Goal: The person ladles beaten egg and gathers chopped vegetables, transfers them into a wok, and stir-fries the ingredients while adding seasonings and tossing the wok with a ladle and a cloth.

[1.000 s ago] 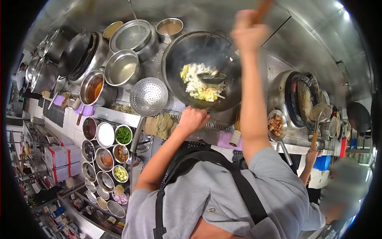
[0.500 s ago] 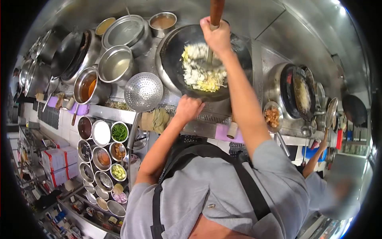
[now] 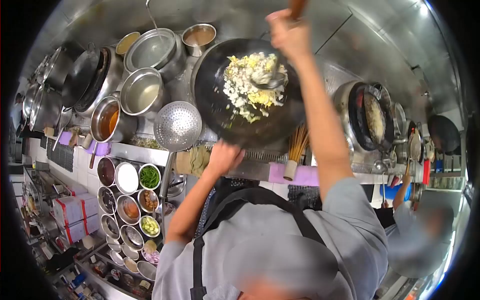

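Note:
A large dark wok (image 3: 212, 112) holds a heap of chopped white and yellow food (image 3: 240, 82), perhaps egg. My left hand (image 3: 226, 157) is closed at the wok's near edge; the exact part it grips is hidden under the fingers. Past the wok's far right edge, my right hand (image 3: 291, 37) is wrapped around the wooden handle (image 3: 298, 7) of a ladle. The metal bowl of the ladle (image 3: 271, 80) rests in the food, on its right side.
To the left are a perforated strainer (image 3: 177, 125), a pot of clear liquid (image 3: 142, 92) and a pot of reddish-brown oil (image 3: 106, 120). Several ingredient bowls (image 3: 126, 178) stand nearer. A bamboo brush (image 3: 298, 145) lies right of the wok. Another person's arm (image 3: 401, 192) shows far right.
The wok has shifted toward me and tilted, and the food in it has spread and moved. My right hand has gone up and to the right with the ladle; my left hand is lower.

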